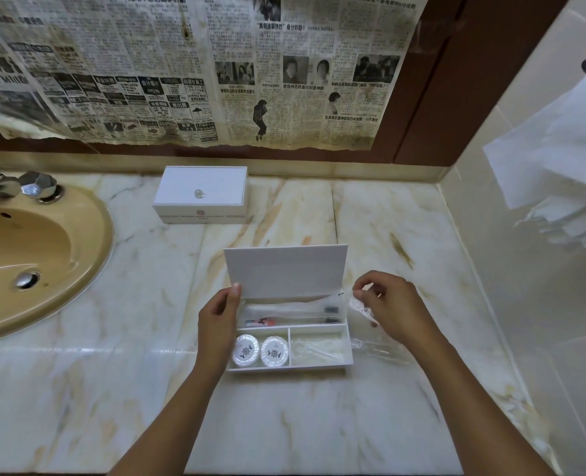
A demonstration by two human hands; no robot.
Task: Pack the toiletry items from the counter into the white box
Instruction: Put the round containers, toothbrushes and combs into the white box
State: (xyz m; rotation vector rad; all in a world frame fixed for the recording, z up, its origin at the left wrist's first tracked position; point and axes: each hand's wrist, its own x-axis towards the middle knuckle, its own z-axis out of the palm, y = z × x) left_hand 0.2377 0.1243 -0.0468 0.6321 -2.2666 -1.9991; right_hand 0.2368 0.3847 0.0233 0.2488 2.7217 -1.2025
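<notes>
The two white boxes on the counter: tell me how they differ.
The near white box has its lid raised, held by the left hand; the far white box is shut. The near one shows compartments with round soaps; the far one's contents are hidden. The far lid carries a clear knob. Both are rectangular.

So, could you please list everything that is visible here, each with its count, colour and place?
open white box: 1, white, on counter near the front, lid up
round wrapped soaps: 2, white, box's front left compartment
wrapped toothbrushes: apparently 2, clear wrap, box's rear compartment
clear packets: count unclear, box's front right compartment
closed white box: 1, white, back of counter
marble counter: 1, cream, veined
sink: 1, tan, left
faucet: 1, chrome, behind sink
newspaper: several sheets, on wall
tissue: white, right wall
left hand: holds lid's left edge
right hand: pinches small clear packet
</notes>
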